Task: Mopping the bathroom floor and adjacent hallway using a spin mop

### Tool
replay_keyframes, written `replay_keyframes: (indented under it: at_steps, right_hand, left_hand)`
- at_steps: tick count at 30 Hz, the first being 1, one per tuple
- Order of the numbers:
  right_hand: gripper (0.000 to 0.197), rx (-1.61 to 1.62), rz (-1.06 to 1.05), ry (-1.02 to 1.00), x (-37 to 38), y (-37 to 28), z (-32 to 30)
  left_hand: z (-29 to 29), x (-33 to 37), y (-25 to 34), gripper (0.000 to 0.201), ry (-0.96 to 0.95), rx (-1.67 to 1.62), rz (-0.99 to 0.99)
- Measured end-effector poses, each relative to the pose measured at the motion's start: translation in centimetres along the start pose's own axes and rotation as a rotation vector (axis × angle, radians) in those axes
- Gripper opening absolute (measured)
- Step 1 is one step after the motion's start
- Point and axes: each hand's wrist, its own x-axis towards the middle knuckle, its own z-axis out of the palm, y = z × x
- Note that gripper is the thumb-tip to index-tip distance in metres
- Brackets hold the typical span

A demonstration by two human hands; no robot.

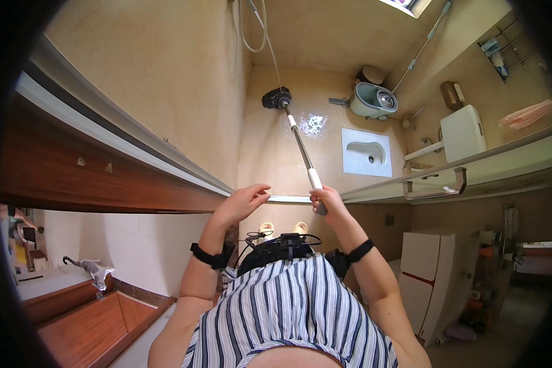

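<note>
While the right hand [329,201] had its fingers wrapped round the white grip of a mop [302,149], the left hand [246,202] was free, fingers loosely curled, nothing in them, just left of the pole. Pale yellow slippers [266,228] showed below the hands, near the doorway sill. Off to the right stood a white two-door refrigerator [418,260], doors closed, contents hidden.

Beyond the sill, the mop ran out across the beige tiled floor [319,80]. White squat toilet [353,164] lay right of the pole, well apart from it; its basin had a dark drain hole. White cistern [463,134] was on the right wall, with a pipe [424,150] leading off toward the toilet; inside not visible.

Farther out, the dark mop head [276,97] rested spread on the floor near the left wall. Grey-green mop bucket [366,111] sat across from it, well to its right: metal wringer basket [385,99] in its right half, left half uncovered, couldn't tell if it held water. Round bin [370,75] stood just behind the bucket, contents couldn't be told. Wire rack [506,46] high on the right wall carried a pale blue-and-white item [494,54], too small to identify.
</note>
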Motion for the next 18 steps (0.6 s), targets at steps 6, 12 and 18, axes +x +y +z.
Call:
replay_keyframes:
  at_steps: [6,12,18]
  right_hand:
    - [0.010,0.637,0.217,-0.300,-7.5,-0.4,-2.8]
    - [0.018,1.035,0.381,-0.379,-1.3,-0.7,-4.4]
    - [0.023,1.020,0.335,-0.429,3.0,-2.1,-3.0]
  left_hand:
    - [0.2,-0.5,1.7,0.032,-0.024,0.006,-0.008]
    - [1.0,-0.8,-0.4,0.031,-0.089,0.046,-0.006]
    - [-0.7,-0.3,1.0,0.032,-0.068,0.100,-0.034]
